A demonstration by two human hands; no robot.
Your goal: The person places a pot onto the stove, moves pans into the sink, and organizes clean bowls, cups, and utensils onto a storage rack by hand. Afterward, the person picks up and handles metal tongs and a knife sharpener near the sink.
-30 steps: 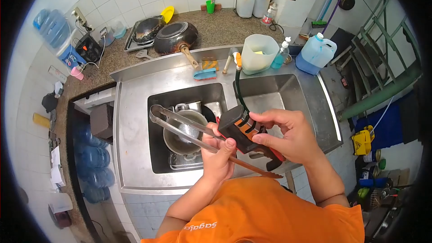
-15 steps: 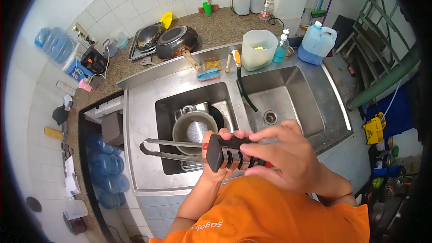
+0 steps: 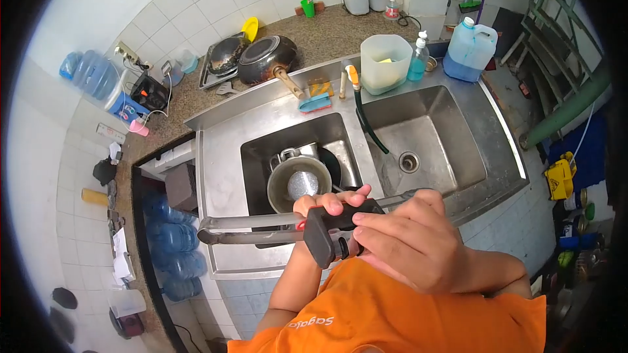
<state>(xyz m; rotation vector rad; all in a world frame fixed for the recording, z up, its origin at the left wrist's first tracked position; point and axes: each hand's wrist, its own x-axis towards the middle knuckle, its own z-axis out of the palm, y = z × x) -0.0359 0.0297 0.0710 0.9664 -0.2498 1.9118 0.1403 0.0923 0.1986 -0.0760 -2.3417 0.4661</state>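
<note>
Metal tongs (image 3: 248, 222) extend to the left from my left hand (image 3: 333, 204), rounded end outermost. A black, slotted knife sharpener (image 3: 319, 238) with a red accent lies in front of that hand, whose fingers are closed around its upper edge and the tongs. My right hand (image 3: 415, 242) is closed over the sharpener's right end, hiding much of it. A grey tip of the tongs shows just beyond the right fingers. Beneath the hands, a metal pot (image 3: 278, 183) stands in the left sink basin (image 3: 258, 150).
The right basin (image 3: 451, 137) has a drain and a dark hose (image 3: 371, 127) hanging at its edge. Behind stand a plastic container (image 3: 384, 68), a soap bottle (image 3: 418, 59) and a blue-liquid jug (image 3: 468, 55). An upturned pan (image 3: 265, 60) rests on the counter.
The camera view has shifted, so the sink and counter appear slightly further right. The right hand has closed further over the sharpener, covering more of its slots. Both hands still hold on.
</note>
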